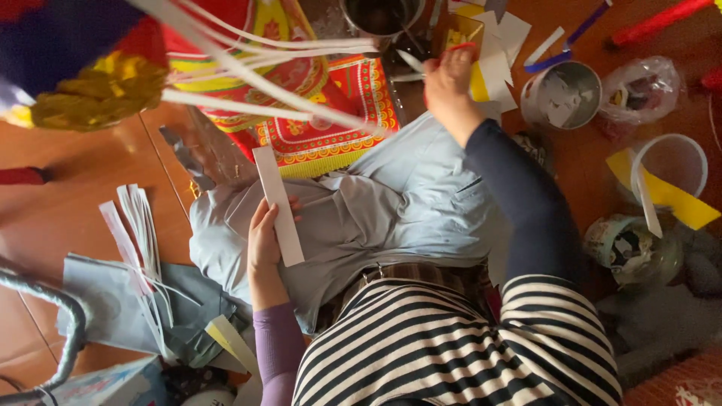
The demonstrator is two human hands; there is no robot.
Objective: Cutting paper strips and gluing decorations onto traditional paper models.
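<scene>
Head camera looks straight down at your lap, where you sit on a wooden floor [90, 173] in light grey trousers and a black-and-white striped top. Your left hand [265, 239] rests over your left thigh and grips a long white paper strip [278, 204] between thumb and fingers; the strip stands nearly upright in the picture, its far end pointing toward the red and yellow patterned cloth [316, 113] spread beyond your knees. Your right hand [450, 79] is stretched out far ahead over a heap of yellow and white paper scraps [492, 64], fingers curled closed around something red and thin; what that thing is cannot be told from this view.

To the right of that hand stands a round metal tin [560, 94] with paper bits inside, and beyond it a clear plastic bag [639, 90]. Nearer on the right, a white plastic tub [669, 162] has a yellow paper piece [681, 199] lying across its rim. On the left floor, a bundle of cut white strips [139, 225] lies over grey folded paper [113, 297]. Long white strips [256, 68] cross the far part of the picture, hanging from a blurred blue and gold object [83, 68] at the far left.
</scene>
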